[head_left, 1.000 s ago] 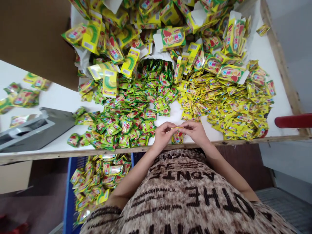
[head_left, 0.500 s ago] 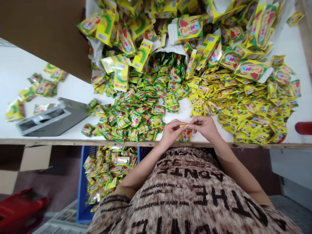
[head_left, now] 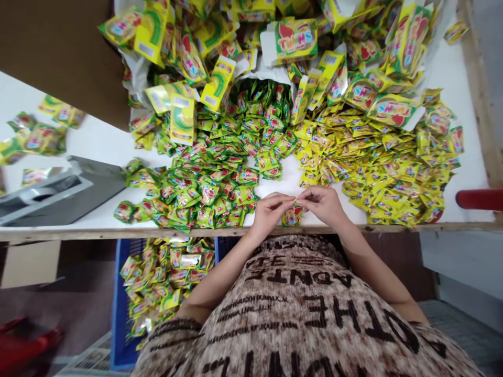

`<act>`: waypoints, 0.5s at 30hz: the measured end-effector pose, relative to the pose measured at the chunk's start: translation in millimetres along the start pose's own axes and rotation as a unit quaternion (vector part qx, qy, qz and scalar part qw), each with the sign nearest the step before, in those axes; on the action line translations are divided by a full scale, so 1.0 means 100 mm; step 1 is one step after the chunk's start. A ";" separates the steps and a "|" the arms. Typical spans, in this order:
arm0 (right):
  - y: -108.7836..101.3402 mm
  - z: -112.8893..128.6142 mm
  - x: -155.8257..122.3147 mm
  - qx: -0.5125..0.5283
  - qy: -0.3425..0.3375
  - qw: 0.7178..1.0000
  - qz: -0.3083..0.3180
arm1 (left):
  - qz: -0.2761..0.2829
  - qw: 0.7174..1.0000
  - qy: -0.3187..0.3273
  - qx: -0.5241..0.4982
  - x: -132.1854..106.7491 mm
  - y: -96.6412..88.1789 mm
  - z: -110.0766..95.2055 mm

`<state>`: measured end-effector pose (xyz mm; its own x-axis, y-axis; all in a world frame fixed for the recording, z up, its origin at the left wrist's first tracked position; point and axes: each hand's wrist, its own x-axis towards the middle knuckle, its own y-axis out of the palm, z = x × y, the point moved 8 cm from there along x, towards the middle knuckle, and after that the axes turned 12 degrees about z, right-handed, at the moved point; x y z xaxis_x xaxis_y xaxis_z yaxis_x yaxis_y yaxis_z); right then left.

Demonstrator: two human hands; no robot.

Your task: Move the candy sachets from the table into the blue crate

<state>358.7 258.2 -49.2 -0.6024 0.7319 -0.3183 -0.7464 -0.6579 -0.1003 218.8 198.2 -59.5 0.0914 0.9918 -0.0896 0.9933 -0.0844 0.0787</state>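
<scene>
My left hand (head_left: pixel 268 212) and my right hand (head_left: pixel 324 203) meet at the near edge of the white table (head_left: pixel 98 144). Both pinch the top of a small bunch of candy sachets (head_left: pixel 292 214) that hangs between them. Left of my hands lies a heap of green sachets (head_left: pixel 212 178). To the right spreads a heap of yellow sachets (head_left: pixel 385 157). Behind both heaps, printed cartons (head_left: pixel 294 39) lie piled at the far side.
A grey tape dispenser (head_left: pixel 58 191) sits at the left of the table, with a few loose sachets (head_left: pixel 35 136) behind it. A blue crate (head_left: pixel 118 293) full of sachets stands below the table edge. A brown cardboard sheet (head_left: pixel 58 47) is far left, a red bar (head_left: pixel 479 199) at right.
My hands have stayed together on the bunch of sachets, with my fingertips drawing closer over its top. The view has swung a little from side to side.
</scene>
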 end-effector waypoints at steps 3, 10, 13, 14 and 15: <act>0.02 0.02 -0.02 -0.029 -0.021 0.999 0.018 | 0.001 0.999 0.021 0.028 -0.01 -0.01 -0.05; 0.10 0.09 -0.32 -0.130 -0.106 0.984 -0.054 | 0.042 0.998 0.006 0.036 -0.16 0.03 0.08; 0.05 0.09 -0.36 -0.172 -0.136 0.973 -0.073 | 0.047 0.998 -0.022 0.041 -0.14 0.14 0.17; 0.00 0.09 -0.33 -0.201 -0.141 0.966 -0.081 | 0.042 0.998 -0.026 0.044 -0.12 0.16 0.17; -0.06 0.08 -0.28 -0.243 -0.141 0.955 -0.092 | 0.031 0.998 -0.029 0.038 -0.10 0.14 0.15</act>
<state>377.6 243.4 -32.3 -0.5775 0.8163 0.0070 -0.6682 -0.4678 -0.5785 232.6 185.9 -72.4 0.1546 0.9774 -0.1446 0.9879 -0.1548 0.0097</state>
